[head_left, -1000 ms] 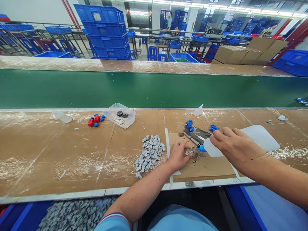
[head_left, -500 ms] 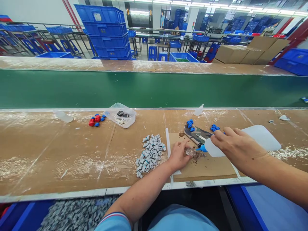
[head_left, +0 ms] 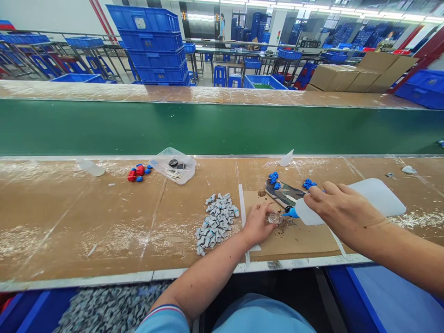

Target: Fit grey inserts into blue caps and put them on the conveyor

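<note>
My left hand [head_left: 257,224] is closed around a small clear round cup [head_left: 275,218], thumb and fingers on its near and far sides. In my right hand [head_left: 342,203] lies a big translucent white squeeze bottle [head_left: 376,196], tipped onto its side. Its blue nozzle [head_left: 292,212] points left, the tip right at the cup's rim. Whether liquid flows out is too small to tell. Both hands are over a cardboard sheet [head_left: 308,243] with dark crumbs on it. Behind the nozzle lies a camouflage-patterned cloth strip [head_left: 282,192] with blue parts [head_left: 274,179] on it.
A heap of grey plastic parts [head_left: 218,222] lies left of the cardboard. Further left are a clear plastic tub [head_left: 175,165], red and blue parts [head_left: 138,172] and a lying bottle [head_left: 90,167]. A small dropper bottle [head_left: 286,158] stands near the green conveyor belt [head_left: 222,129].
My hands, the cup and the bottle stay almost where they were. A person in the far background has moved left.
</note>
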The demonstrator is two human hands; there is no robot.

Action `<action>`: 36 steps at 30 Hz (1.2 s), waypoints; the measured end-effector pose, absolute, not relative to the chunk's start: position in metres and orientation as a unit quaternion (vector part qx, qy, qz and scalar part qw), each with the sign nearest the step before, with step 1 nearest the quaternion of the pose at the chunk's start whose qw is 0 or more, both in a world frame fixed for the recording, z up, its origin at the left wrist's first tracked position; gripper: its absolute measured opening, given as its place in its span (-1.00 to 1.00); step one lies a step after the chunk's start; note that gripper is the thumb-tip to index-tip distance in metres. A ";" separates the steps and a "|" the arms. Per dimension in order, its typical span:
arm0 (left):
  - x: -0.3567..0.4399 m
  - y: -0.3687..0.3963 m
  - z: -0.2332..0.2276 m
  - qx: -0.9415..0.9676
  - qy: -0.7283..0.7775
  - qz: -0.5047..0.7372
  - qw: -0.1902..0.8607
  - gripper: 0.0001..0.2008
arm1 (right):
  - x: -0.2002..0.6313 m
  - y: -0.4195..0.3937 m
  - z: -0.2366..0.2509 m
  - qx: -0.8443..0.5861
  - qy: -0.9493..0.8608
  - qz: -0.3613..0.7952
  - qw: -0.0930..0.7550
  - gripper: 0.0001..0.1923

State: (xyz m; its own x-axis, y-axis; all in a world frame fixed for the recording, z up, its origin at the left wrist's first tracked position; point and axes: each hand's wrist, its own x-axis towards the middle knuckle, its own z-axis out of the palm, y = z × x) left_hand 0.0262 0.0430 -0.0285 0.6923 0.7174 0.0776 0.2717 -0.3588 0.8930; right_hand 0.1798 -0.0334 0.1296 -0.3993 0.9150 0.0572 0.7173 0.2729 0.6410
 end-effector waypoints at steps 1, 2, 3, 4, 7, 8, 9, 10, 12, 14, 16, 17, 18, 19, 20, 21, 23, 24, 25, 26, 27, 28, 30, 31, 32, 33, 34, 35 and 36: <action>0.026 0.043 -0.029 0.790 0.312 0.239 0.471 -0.34 | 0.180 -0.033 0.130 0.521 0.781 0.302 0.163 -0.82; 0.026 0.043 -0.029 0.790 0.311 0.241 0.471 -0.34 | 0.180 -0.033 0.130 0.519 0.783 0.303 0.161 -0.82; 0.026 0.043 -0.029 0.789 0.310 0.242 0.471 -0.34 | 0.180 -0.033 0.130 0.517 0.784 0.304 0.160 -0.82; 0.026 0.043 -0.029 0.788 0.310 0.242 0.473 -0.34 | 0.180 -0.032 0.131 0.516 0.784 0.305 0.161 -0.81; 0.026 0.043 -0.028 0.786 0.312 0.238 0.478 -0.35 | 0.179 -0.032 0.130 0.518 0.782 0.305 0.169 -0.80; 0.026 0.043 -0.028 0.785 0.313 0.237 0.479 -0.35 | 0.179 -0.032 0.130 0.518 0.781 0.306 0.169 -0.80; 0.026 0.043 -0.028 0.785 0.314 0.237 0.479 -0.35 | 0.179 -0.032 0.129 0.518 0.780 0.307 0.170 -0.80; 0.026 0.043 -0.029 0.785 0.315 0.237 0.479 -0.34 | 0.180 -0.032 0.129 0.518 0.780 0.309 0.168 -0.81; 0.027 0.043 -0.030 0.787 0.315 0.238 0.475 -0.33 | 0.180 -0.032 0.128 0.518 0.780 0.308 0.167 -0.81; 0.026 0.043 -0.031 0.789 0.313 0.239 0.471 -0.33 | 0.181 -0.032 0.128 0.521 0.779 0.304 0.169 -0.80; 0.026 0.043 -0.031 0.790 0.313 0.238 0.471 -0.33 | 0.181 -0.032 0.128 0.522 0.779 0.302 0.169 -0.80; 0.026 0.043 -0.031 0.790 0.313 0.237 0.471 -0.33 | 0.181 -0.032 0.128 0.521 0.780 0.302 0.169 -0.80; 0.026 0.043 -0.031 0.790 0.313 0.236 0.471 -0.32 | 0.181 -0.031 0.127 0.519 0.781 0.305 0.166 -0.81; 0.027 0.043 -0.031 0.790 0.314 0.234 0.471 -0.32 | 0.181 -0.031 0.126 0.518 0.782 0.307 0.163 -0.81; 0.027 0.043 -0.030 0.790 0.314 0.233 0.472 -0.32 | 0.181 -0.031 0.126 0.517 0.783 0.307 0.161 -0.82; 0.027 0.043 -0.030 0.789 0.315 0.232 0.473 -0.32 | 0.182 -0.031 0.125 0.518 0.783 0.305 0.159 -0.82; 0.027 0.043 -0.030 0.787 0.317 0.232 0.476 -0.32 | 0.182 -0.031 0.123 0.524 0.784 0.297 0.155 -0.84; 0.027 0.043 -0.030 0.786 0.316 0.234 0.476 -0.32 | 0.183 -0.031 0.122 0.526 0.784 0.293 0.153 -0.84; 0.027 0.043 -0.030 0.787 0.316 0.235 0.476 -0.32 | 0.183 -0.031 0.122 0.528 0.784 0.289 0.152 -0.85; 0.027 0.043 -0.030 0.787 0.315 0.235 0.475 -0.32 | 0.183 -0.031 0.121 0.528 0.784 0.289 0.152 -0.85; 0.027 0.043 -0.031 0.789 0.314 0.236 0.474 -0.32 | 0.183 -0.032 0.121 0.528 0.784 0.290 0.152 -0.85; 0.027 0.043 -0.031 0.790 0.313 0.236 0.472 -0.32 | 0.183 -0.032 0.121 0.527 0.784 0.292 0.154 -0.85; 0.027 0.043 -0.032 0.791 0.313 0.234 0.471 -0.31 | 0.183 -0.032 0.122 0.522 0.785 0.297 0.155 -0.85; 0.027 0.043 -0.032 0.791 0.313 0.233 0.471 -0.32 | 0.183 -0.031 0.122 0.520 0.785 0.301 0.153 -0.85; 0.027 0.043 -0.033 0.792 0.312 0.232 0.471 -0.32 | 0.182 -0.031 0.122 0.518 0.785 0.303 0.151 -0.86; 0.027 0.043 -0.033 0.792 0.312 0.232 0.472 -0.32 | 0.182 -0.031 0.122 0.518 0.785 0.304 0.151 -0.86; 0.027 0.043 -0.033 0.791 0.311 0.233 0.472 -0.32 | 0.182 -0.030 0.122 0.519 0.784 0.305 0.151 -0.86; 0.027 0.043 -0.032 0.790 0.311 0.235 0.473 -0.33 | 0.182 -0.030 0.122 0.520 0.784 0.305 0.150 -0.86; 0.027 0.043 -0.032 0.789 0.311 0.237 0.474 -0.33 | 0.182 -0.030 0.122 0.520 0.784 0.305 0.149 -0.86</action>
State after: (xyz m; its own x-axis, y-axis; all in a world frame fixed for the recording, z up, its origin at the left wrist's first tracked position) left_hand 0.0269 0.0433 -0.0324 0.6942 0.7155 0.0783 0.2667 -0.3567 0.8953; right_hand 0.1816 -0.0298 0.1218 -0.4140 0.9065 0.0827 0.7245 0.2732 0.6328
